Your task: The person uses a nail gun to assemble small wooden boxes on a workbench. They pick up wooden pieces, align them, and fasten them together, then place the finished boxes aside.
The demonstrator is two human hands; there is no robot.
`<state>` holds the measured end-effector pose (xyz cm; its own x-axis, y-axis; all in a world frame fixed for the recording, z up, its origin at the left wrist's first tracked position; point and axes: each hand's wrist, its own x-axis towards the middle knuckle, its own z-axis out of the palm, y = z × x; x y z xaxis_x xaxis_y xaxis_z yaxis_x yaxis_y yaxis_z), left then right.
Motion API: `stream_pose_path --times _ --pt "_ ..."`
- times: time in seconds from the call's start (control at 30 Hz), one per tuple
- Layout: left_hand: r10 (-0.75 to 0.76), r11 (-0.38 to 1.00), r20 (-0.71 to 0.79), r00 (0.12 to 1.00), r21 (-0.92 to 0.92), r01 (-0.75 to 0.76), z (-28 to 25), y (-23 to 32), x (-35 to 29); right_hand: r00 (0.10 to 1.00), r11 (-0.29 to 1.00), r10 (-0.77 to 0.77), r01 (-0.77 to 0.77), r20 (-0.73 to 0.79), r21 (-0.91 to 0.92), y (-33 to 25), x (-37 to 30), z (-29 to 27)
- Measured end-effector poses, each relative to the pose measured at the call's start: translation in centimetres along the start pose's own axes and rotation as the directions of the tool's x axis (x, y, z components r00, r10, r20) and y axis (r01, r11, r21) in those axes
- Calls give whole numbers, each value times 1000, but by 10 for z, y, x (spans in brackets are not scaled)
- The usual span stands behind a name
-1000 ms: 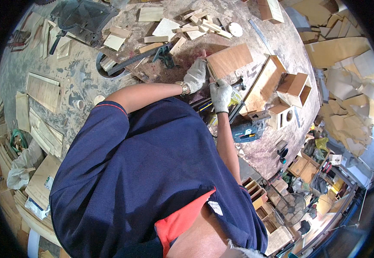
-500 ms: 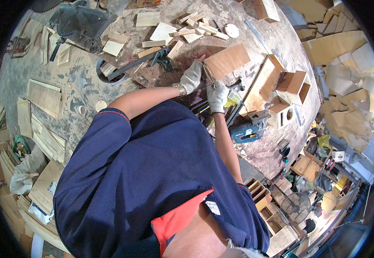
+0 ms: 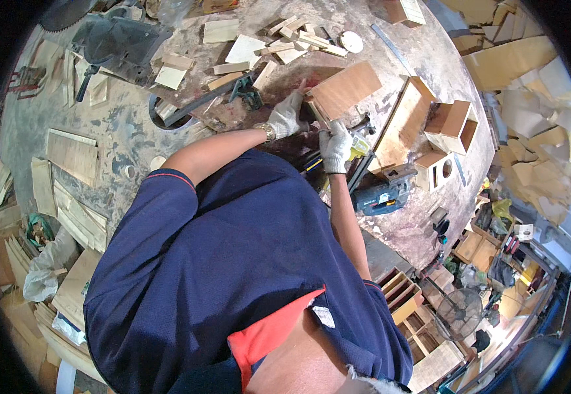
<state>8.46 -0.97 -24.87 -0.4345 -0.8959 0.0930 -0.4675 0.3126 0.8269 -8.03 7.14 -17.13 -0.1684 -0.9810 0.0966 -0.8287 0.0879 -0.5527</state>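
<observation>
A reddish-brown wooden box (image 3: 346,90) rests on the workbench in front of me, its near left end between my hands. My gloved left hand (image 3: 288,115) holds that end, its fingers reaching along the side toward the far corner. Close to the box's near corner, my gloved right hand (image 3: 335,147) is closed in a pinch; what its fingers hold is hidden. A yellow-green tool (image 3: 360,147) lies just right of this hand, partly covered by it. A blue jigsaw (image 3: 379,197) sits beside my right forearm.
To the right stand a long wooden panel piece (image 3: 404,125), an open wooden box (image 3: 451,126) and a small box with a round hole (image 3: 435,169). Wood offcuts (image 3: 292,41) and a metal ruler (image 3: 393,48) lie at the back. A dark clamp (image 3: 246,93) is left.
The box's near left end has shifted slightly left, and my left hand has moved a little left with it. My right hand stays close to the near corner. The whole view has tilted slightly.
</observation>
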Motion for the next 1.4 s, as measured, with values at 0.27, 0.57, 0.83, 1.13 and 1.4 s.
stream_pose_path --times 0.27,0.57,0.83,1.13,1.4 --pt "-27 1000 -48 999 8 27 3 5 -1 997 997 -70 70 -22 -14 -1 7 5" --pt "9 1000 -287 958 20 -4 36 6 9 999 999 32 -32 -7 -17 -3 13 3" --pt "-179 982 -271 946 4 187 43 21 13 992 992 123 -122 38 -28 -7 18 0" --pt "-131 986 -252 959 71 153 54 5 22 994 992 105 -107 32 70 -5 18 3" --pt "-167 986 -257 952 -64 155 49 3 28 992 989 114 -109 -46 100 -6 18 11"
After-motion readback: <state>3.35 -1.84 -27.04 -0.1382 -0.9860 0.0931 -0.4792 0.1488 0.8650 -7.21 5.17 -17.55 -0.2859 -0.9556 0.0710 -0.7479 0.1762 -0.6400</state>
